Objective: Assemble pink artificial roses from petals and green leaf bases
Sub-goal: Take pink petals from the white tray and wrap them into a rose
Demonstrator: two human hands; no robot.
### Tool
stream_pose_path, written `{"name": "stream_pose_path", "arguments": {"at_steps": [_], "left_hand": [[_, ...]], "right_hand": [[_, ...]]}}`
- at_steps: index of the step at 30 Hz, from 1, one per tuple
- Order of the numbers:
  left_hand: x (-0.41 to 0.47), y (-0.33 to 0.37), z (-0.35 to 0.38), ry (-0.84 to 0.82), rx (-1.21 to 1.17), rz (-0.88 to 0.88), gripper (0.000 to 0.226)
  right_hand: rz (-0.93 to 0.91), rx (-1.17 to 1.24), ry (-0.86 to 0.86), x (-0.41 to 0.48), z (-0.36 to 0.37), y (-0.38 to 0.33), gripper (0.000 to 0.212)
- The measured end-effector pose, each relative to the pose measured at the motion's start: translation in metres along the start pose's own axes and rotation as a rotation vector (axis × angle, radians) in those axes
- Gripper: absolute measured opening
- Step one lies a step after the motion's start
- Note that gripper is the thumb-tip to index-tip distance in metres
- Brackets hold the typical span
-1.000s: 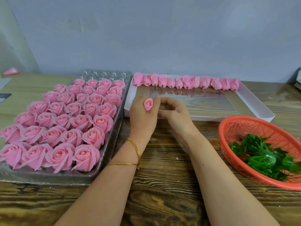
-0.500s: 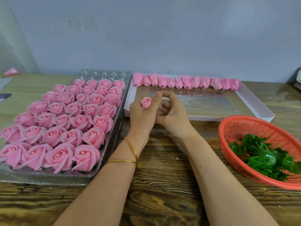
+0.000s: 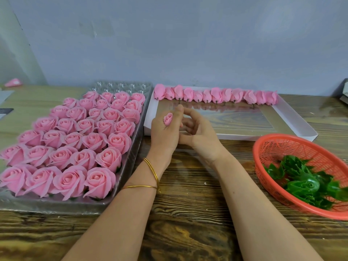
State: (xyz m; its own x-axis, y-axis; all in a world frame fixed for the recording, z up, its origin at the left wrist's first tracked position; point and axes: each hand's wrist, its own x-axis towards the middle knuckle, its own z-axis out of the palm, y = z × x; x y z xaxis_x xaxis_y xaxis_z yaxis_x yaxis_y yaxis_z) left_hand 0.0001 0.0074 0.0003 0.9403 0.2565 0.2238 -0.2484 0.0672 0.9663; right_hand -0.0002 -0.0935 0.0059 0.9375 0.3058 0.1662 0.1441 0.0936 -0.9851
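My left hand [image 3: 163, 134] holds a small pink rose bud [image 3: 168, 118] upright between thumb and fingers at the table's middle. My right hand [image 3: 199, 134] sits just to its right, palm turned toward the left hand, fingers loosely curled and holding nothing visible. A row of pink petal bundles [image 3: 216, 95] lies along the far edge of the white shallow box [image 3: 293, 119]. Green leaf bases [image 3: 305, 181] lie in the orange basket [image 3: 267, 146] at the right. Several finished pink roses [image 3: 75, 140] fill the clear tray [image 3: 120, 187] at the left.
The wooden table [image 3: 188, 223] runs to a blue-grey wall behind. One loose pink piece [image 3: 13, 82] lies at the far left. A dark object [image 3: 343, 91] sits at the right edge.
My right hand has drawn away from the bud and opened a little. The left hand keeps the bud in about the same place.
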Motion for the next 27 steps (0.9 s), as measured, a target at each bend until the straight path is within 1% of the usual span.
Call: {"name": "stream_pose_path", "arguments": {"at_steps": [5, 8, 12, 16, 22, 24, 27], "left_hand": [[0.0001, 0.0011, 0.0020, 0.029, -0.031, -0.018, 0.039], [0.0002, 0.0006, 0.0013, 0.014, -0.013, 0.003, 0.043], [0.0014, -0.0005, 0.0007, -0.013, 0.002, 0.026, 0.031], [0.0021, -0.0016, -0.0019, -0.053, 0.000, 0.036, 0.023], [0.0029, -0.0048, -0.0015, -0.032, 0.056, 0.057, 0.030], [0.0032, -0.0052, 0.0000, -0.022, 0.041, 0.043, 0.033], [0.0025, -0.0048, 0.0016, -0.032, 0.019, 0.024, 0.030]], "right_hand": [[-0.011, 0.006, 0.051, 0.0011, 0.0002, 0.0002, 0.066], [-0.006, 0.012, 0.044, 0.0010, 0.0003, 0.0000, 0.063], [0.008, 0.015, 0.012, 0.0011, 0.0001, 0.0002, 0.058], [0.043, 0.021, -0.034, 0.0013, -0.0016, 0.0008, 0.065], [0.055, 0.013, -0.025, -0.0013, 0.0003, -0.0018, 0.063], [0.049, -0.001, 0.004, -0.0012, 0.0006, -0.0021, 0.066], [0.025, -0.028, 0.018, 0.0005, -0.0012, 0.0012, 0.073]]}}
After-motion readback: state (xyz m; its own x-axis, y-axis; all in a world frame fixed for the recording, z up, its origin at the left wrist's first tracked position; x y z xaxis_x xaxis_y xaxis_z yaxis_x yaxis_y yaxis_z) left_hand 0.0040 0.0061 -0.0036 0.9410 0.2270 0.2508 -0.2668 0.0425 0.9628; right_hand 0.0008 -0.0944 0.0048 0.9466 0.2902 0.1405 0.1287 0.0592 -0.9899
